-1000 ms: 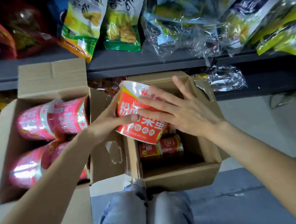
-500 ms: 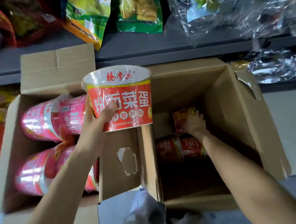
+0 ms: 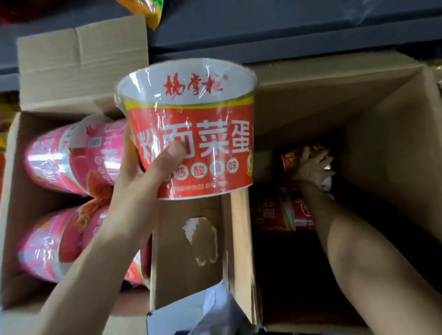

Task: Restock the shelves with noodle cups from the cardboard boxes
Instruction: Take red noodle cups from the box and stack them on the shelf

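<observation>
Red-and-white noodle cup with readable Chinese print

The noodle cup (image 3: 192, 133) held up in the left hand (image 3: 140, 182) carries red brush-style characters "杨掌柜" on its white upper band; below, on the red body, large white characters read "粉面菜蛋", the first two partly covered by the thumb. A row of small round badges beneath shows "酸", "辣" and "味". Print on the pink cups (image 3: 67, 161) at left and the cups deep in the right box (image 3: 277, 215) is too blurred to read.

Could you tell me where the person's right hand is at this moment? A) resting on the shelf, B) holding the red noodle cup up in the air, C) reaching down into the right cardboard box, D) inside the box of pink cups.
C: the right hand is deep in the right cardboard box, fingers on a cup there.
</observation>
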A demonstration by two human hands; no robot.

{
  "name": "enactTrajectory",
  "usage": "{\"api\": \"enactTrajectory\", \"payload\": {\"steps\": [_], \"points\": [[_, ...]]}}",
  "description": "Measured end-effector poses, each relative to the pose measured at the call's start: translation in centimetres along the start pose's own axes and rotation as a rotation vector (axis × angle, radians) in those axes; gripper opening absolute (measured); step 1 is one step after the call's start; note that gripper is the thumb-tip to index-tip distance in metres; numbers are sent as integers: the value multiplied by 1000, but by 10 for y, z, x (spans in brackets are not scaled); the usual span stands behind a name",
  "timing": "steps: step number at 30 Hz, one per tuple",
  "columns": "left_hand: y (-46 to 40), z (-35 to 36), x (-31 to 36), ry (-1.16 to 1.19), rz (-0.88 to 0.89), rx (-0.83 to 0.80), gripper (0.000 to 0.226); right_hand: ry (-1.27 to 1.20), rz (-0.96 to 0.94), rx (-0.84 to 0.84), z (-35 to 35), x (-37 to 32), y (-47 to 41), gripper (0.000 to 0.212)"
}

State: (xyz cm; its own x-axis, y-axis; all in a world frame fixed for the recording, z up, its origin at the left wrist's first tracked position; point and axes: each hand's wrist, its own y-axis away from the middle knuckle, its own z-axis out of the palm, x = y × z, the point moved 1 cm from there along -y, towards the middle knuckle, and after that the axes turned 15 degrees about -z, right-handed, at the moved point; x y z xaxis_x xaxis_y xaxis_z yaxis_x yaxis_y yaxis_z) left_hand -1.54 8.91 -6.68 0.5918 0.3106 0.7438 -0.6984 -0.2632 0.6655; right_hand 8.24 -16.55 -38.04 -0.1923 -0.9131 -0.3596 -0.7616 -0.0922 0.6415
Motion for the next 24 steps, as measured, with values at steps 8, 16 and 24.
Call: {"api": "enactTrajectory", "payload": {"steps": [8,16,24], "points": [[22,7,7,25,107,20,99,83,-238,270,-116,-83,147,107],[87,-16,31,-110,288,66,101,-9,-705,728,-230,-121,327,100],[170,-27,96,-469,669,161,124,410,-1076,1083,-328,-197,460,91]]}}
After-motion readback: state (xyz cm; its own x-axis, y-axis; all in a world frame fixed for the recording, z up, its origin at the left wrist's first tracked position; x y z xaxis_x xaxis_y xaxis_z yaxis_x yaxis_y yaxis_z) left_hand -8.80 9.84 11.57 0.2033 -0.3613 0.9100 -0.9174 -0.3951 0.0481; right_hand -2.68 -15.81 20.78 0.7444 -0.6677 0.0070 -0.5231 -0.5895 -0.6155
